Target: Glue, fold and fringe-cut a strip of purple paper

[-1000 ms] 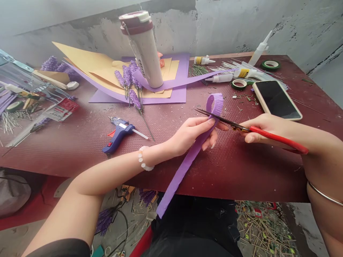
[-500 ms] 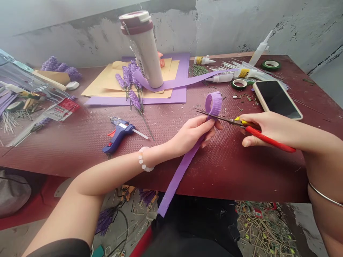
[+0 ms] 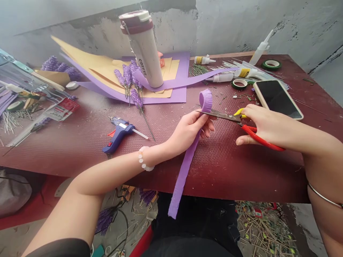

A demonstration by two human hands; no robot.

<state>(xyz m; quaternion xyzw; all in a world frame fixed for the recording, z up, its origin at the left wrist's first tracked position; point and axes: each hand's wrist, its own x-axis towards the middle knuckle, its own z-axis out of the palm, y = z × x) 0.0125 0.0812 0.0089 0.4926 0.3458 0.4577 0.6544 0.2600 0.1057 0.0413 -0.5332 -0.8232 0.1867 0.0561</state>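
Note:
My left hand [image 3: 189, 130] is closed on a long purple paper strip [image 3: 184, 175], pinching it between thumb and fingers. Above the fingers the strip curls into a loop with a finely snipped, fringed edge. Its lower end hangs past the table's front edge. My right hand [image 3: 264, 125] grips scissors [image 3: 227, 115] by their red and yellow handles. The blades lie across the strip just by my left thumb; how far they are parted is hard to see. To the left of my left hand lies a blue hot glue gun [image 3: 119, 134] with a clear glue stick.
Behind my hands a coffee tumbler [image 3: 146, 53] stands on tan paper sheets [image 3: 96, 67] and purple sheets, beside lavender sprigs [image 3: 128, 76]. A phone [image 3: 278, 99], glue bottles [image 3: 227, 76] and green tape rolls [image 3: 239, 84] lie at right. A clear container [image 3: 29, 78] stands at left.
Both hands have shifted slightly left with the strip and scissors. The strip's tail has swung right. The left side of the paper sheets has lifted and curled upward.

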